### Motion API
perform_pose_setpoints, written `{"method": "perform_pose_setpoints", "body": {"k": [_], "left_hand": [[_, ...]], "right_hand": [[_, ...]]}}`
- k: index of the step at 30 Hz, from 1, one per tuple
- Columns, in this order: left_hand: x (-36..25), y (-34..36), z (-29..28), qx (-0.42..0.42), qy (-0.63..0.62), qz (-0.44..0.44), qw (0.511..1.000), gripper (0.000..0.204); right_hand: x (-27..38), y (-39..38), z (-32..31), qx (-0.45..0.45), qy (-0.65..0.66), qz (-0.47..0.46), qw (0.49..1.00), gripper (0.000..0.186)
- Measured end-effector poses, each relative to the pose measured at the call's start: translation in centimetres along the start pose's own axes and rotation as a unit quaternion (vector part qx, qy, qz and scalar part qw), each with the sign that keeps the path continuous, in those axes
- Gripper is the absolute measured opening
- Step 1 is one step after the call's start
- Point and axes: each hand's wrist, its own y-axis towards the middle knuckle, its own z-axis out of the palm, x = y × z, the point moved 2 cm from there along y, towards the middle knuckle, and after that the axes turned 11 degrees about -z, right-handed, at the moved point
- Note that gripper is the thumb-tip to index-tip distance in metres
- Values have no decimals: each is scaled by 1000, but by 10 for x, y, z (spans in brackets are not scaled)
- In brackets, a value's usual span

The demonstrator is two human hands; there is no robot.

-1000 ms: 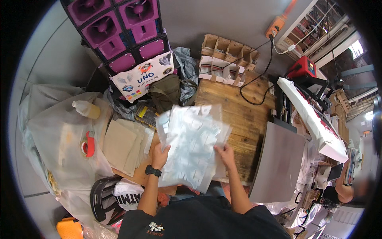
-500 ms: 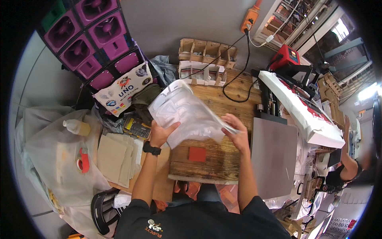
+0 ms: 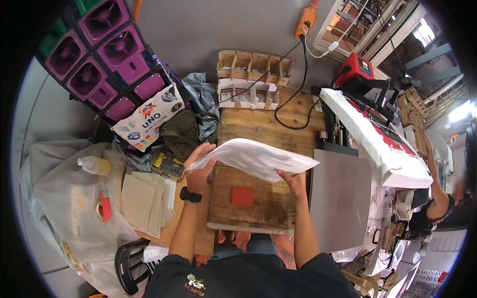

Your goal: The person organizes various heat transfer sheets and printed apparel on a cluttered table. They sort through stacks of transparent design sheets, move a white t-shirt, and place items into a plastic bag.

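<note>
A whitish, glossy sheet or thin stack of film (image 3: 253, 155) is stretched between my hands above the wooden table, bowed and tilted nearly edge-on. Its left end is gripped by my left hand (image 3: 199, 169), with a black watch on that wrist. Closed on the lower right edge is my right hand (image 3: 294, 183), its thumb on the near side and its other fingers mostly hidden behind. Below the sheet, a small red square (image 3: 242, 195) lies flat on the wooden table (image 3: 258, 213). Whether the film is one layer or several, I cannot tell.
Cardboard compartment boxes (image 3: 248, 94) stand at the table's back. A black cable (image 3: 293, 127) loops beside them. To the right are a grey flat plate (image 3: 340, 198) and a machine with a red control box (image 3: 356, 69). Brown sheets (image 3: 141, 201) lie left. Another person (image 3: 437, 206) is far right.
The film has swung from hanging nearly upright to a flatter, nearly edge-on tilt, and sits lower. My right hand has moved slightly down. The view has shifted a little.
</note>
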Motion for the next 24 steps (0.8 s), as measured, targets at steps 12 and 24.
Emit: {"method": "perform_pose_setpoints", "body": {"k": [12,24], "left_hand": [[101,-23,-3,-119,117,-123,978,36],[62,-82,-62,-131,-9,-102,986,29]], "right_hand": [[-21,-18,33,43,-120,15,992,41],[-4,-47,68,102,-10,32,994,35]]}}
